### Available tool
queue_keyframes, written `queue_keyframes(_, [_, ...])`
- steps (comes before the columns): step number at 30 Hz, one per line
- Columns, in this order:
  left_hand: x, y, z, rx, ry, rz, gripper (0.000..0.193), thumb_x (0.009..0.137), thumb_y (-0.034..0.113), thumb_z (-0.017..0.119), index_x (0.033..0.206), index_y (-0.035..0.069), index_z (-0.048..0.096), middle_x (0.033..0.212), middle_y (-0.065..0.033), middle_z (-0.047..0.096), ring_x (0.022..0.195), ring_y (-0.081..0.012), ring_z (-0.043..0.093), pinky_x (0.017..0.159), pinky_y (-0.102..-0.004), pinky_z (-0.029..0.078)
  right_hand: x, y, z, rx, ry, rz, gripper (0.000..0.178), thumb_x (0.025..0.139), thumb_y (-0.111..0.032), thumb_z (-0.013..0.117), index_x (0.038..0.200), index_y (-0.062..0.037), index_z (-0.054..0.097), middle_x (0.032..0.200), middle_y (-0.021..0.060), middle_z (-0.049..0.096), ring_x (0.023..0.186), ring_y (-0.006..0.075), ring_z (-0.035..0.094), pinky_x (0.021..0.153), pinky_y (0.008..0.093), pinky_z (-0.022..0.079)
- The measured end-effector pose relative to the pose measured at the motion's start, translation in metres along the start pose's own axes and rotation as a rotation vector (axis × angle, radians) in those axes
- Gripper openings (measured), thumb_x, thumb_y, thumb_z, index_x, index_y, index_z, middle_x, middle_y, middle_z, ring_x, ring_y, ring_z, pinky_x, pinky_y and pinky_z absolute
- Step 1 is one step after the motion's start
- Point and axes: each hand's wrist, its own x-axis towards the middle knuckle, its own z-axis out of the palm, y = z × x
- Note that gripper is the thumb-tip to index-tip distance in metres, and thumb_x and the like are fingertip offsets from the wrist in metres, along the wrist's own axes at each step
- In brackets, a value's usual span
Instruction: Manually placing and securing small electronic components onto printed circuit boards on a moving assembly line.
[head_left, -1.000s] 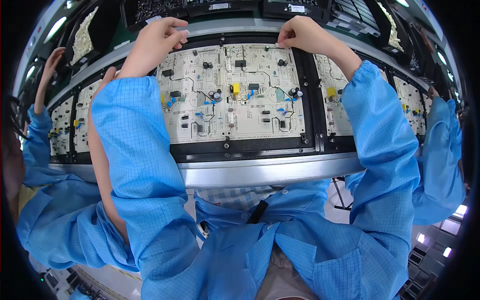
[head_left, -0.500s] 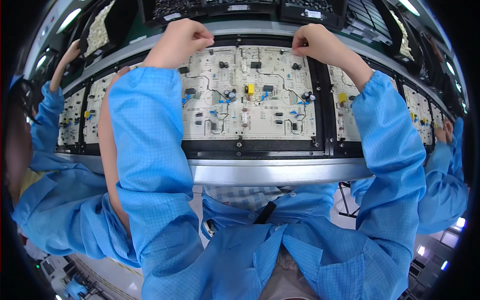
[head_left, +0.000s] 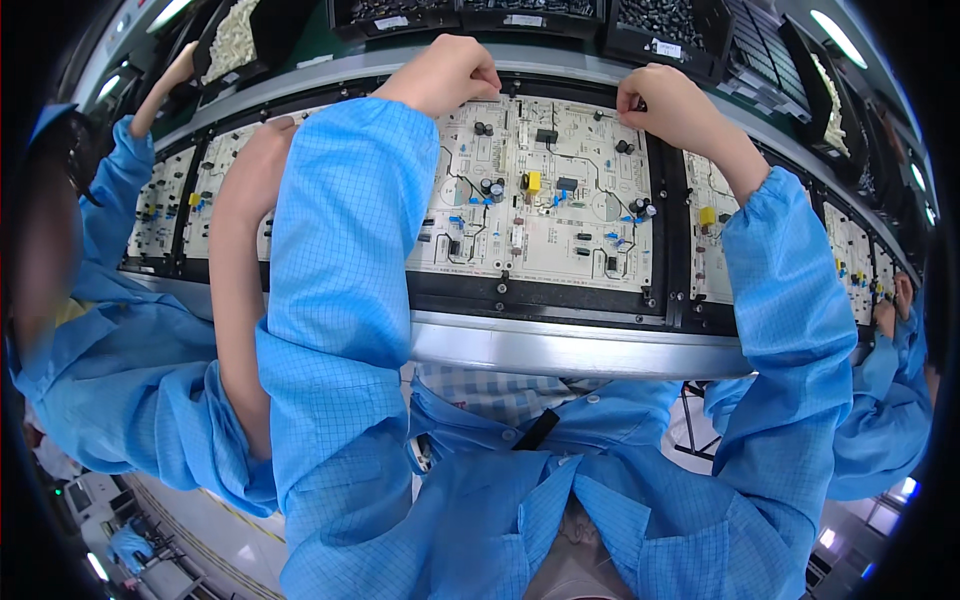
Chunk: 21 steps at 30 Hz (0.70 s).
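My left hand [head_left: 447, 75] hovers over the far edge of a pale circuit board [head_left: 470, 262], thumb and fingertips pressed together. Whatever sits in that pinch is hidden. At the far right corner of the neighbouring circuit board [head_left: 560, 272], my right hand [head_left: 675, 108] is closed in a pinch on a small dark component [head_left: 640, 104]. Both boards lie side by side in a black frame [head_left: 440, 290]. They carry black capacitors [head_left: 625, 147], a yellow block-shaped part [head_left: 533, 183] and several small blue parts. My left sleeve covers part of the left board.
Black bins of dark components [head_left: 660, 30] line the far side, with a bin of white parts [head_left: 232, 45] further left. A silver rail [head_left: 560, 345] runs along the near edge. A co-worker's bare arm [head_left: 240, 290] reaches in close beside my left sleeve; another person's hands [head_left: 890, 305] work at far right.
The whole view has shifted, so the boards appear further right and slightly lower. My left hand has moved right along the far board edge. My right hand stays near the same corner.
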Motion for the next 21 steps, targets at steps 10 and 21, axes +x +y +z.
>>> queue_keyframes(10, [0.001,0.004,0.005,0.011,-0.034,-0.029,0.017,0.083,0.014,0.071,0.096,0.003,0.074,0.087,-0.0143,0.071,0.079,-0.0217,0.069,0.075,-0.0306,0.054,-0.001,0.010,0.007,-0.029,0.099,-0.111,0.008,0.074,-0.011,0.071,0.077,-0.0045,0.067,0.073,0.0099,0.066,0.070,0.0247,0.065,0.067,0.0344,0.052])
queue_keyframes(21, [-0.001,0.003,0.006,0.005,-0.020,-0.035,0.017,0.081,0.014,0.072,0.094,0.003,0.074,0.086,-0.0135,0.071,0.079,-0.0227,0.068,0.074,-0.0322,0.054,-0.001,0.009,0.006,-0.046,0.100,-0.113,0.008,0.074,-0.011,0.071,0.077,-0.0048,0.067,0.074,0.0097,0.066,0.071,0.0241,0.066,0.069,0.0341,0.053])
